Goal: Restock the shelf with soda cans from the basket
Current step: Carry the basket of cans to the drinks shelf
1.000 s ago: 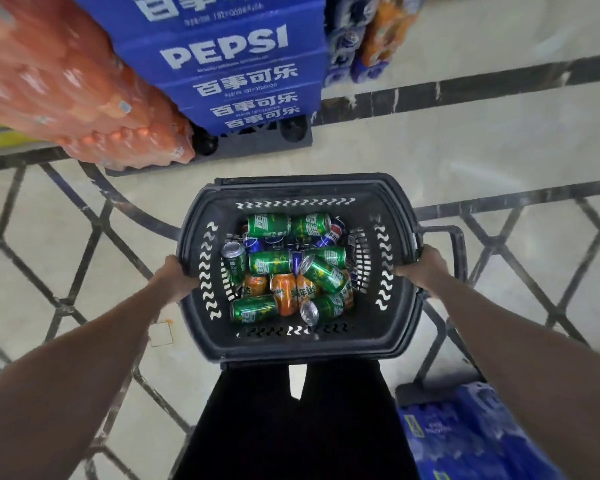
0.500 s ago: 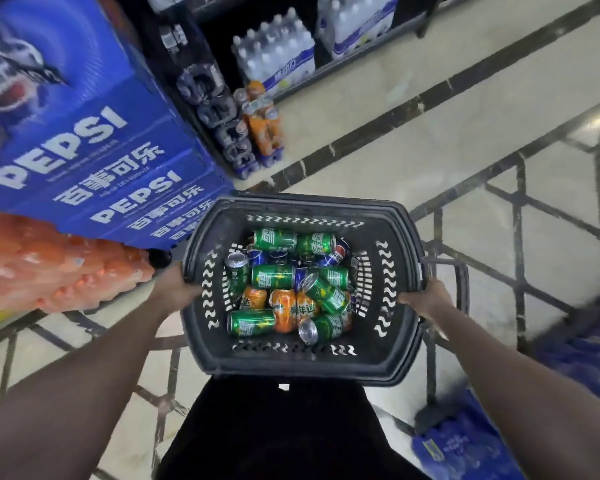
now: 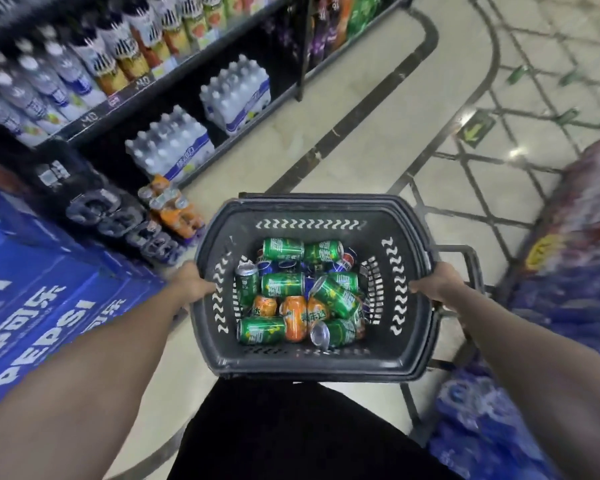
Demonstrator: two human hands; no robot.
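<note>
Head view: a black plastic basket [image 3: 312, 355] is held level in front of the person, above the floor [image 3: 371, 140]. Its long axis runs left to right, with the short walls at the two hands. The left hand [image 3: 193, 284] grips the left rim; its fingers are curled over the edge, and the fingertips are hidden behind the wall. The right hand [image 3: 439, 284] grips the right rim in the same manner, next to a folded handle [image 3: 471, 268] that projects outward from that side.

The soda cans [image 3: 298, 292] lie in a loose pile on the basket bottom, between the two hands and apart from the fingers. Most lie on their sides. The green cans along the far wall point left to right. One green can [image 3: 335, 296] near the centre lies diagonally, its top toward the far left. Three orange cans [image 3: 293, 318] lie toward the near wall. Blue cans [image 3: 312, 266] are partly buried under the green ones. One can at the left wall stands roughly upright.

A shelf [image 3: 125, 88] with bottles runs along the far left. Blue Pepsi cartons [image 3: 45, 313] stand at the left.
</note>
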